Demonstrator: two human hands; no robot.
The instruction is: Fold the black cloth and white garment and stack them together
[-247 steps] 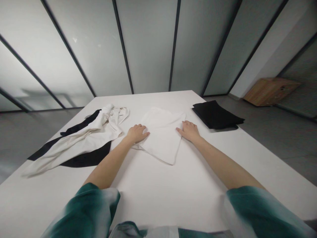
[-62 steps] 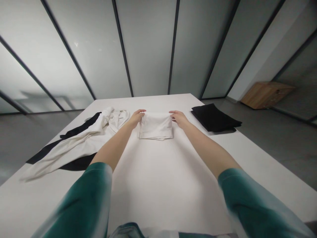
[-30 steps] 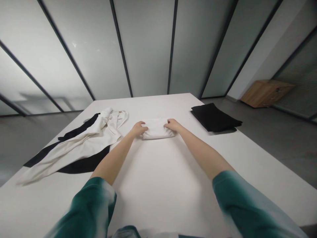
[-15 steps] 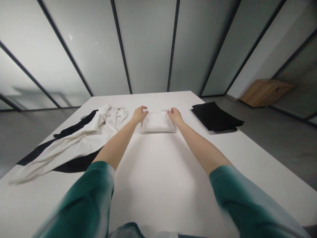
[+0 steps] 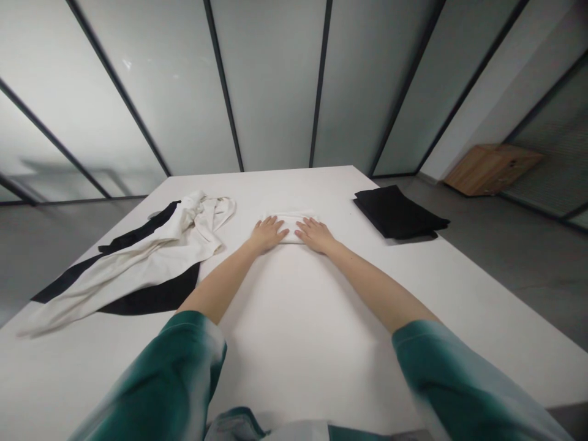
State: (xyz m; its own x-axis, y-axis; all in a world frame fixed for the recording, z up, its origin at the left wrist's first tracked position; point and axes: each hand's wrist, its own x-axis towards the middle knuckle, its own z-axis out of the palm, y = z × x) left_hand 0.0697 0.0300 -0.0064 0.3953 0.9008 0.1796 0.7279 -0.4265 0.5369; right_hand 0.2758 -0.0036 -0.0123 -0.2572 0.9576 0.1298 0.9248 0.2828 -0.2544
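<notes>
1. White folded cloth (image 5: pixel 291 218) lies mid-table (image 5: pixel 294 318), partly under both palms.
2. Left hand (image 5: pixel 267 234) flat, fingers spread, gripping nothing.
3. Right hand (image 5: pixel 315 234) flat too, pressing the cloth.

Soft matt white folded cloth (image 5: pixel 290 219) lies on a smooth matt white table (image 5: pixel 298 318).

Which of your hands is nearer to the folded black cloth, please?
Right. The right hand lies on the small folded white cloth, closer to the folded black cloth; the left hand lies farther away.
</notes>
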